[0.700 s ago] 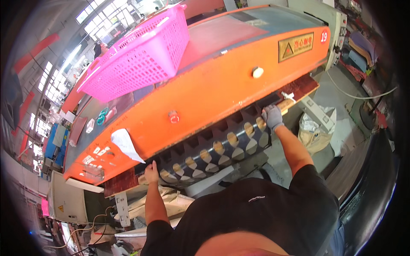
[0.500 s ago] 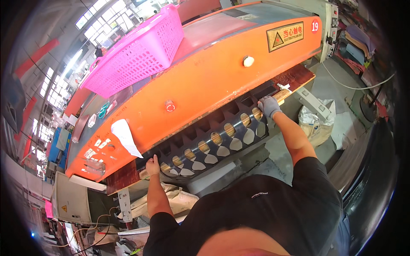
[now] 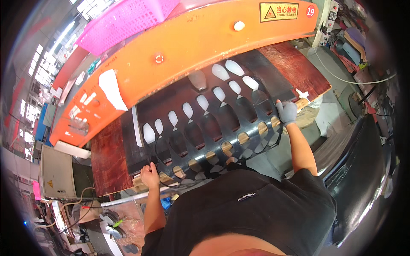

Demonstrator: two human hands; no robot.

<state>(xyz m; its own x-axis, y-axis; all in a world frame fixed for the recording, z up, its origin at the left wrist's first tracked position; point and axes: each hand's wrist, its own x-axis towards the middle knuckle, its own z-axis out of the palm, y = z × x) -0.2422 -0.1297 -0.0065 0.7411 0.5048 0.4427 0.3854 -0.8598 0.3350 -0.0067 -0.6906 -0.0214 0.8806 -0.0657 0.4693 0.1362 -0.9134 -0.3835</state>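
Note:
A black sheet [image 3: 200, 147] full of sole-shaped holes lies over the front part of a cutting board [image 3: 109, 164] and hangs over its wooden front edge. Several pale sole-shaped patches [image 3: 187, 111] show in a slanting row along the sheet's far side; whether they are loose pieces I cannot make out. My bare left hand [image 3: 150, 175] is closed on the board's front edge, by the sheet's left end. At the sheet's right end, my right hand [image 3: 288, 112], in a grey glove, is closed over the same edge. Its fingertips are partly hidden.
Beyond the board spans the orange beam [image 3: 205, 38] of a press, with a pink basket [image 3: 124, 25] on top. White paper [image 3: 112, 89] hangs from the beam. A grey cabinet [image 3: 55, 170] stands at left, and a black sheet roll [image 3: 358, 175] lies at right.
The board has slid out from under the orange beam toward me, with both hands on its edge. More of the black sheet and the pale patches now show. My view has shifted too.

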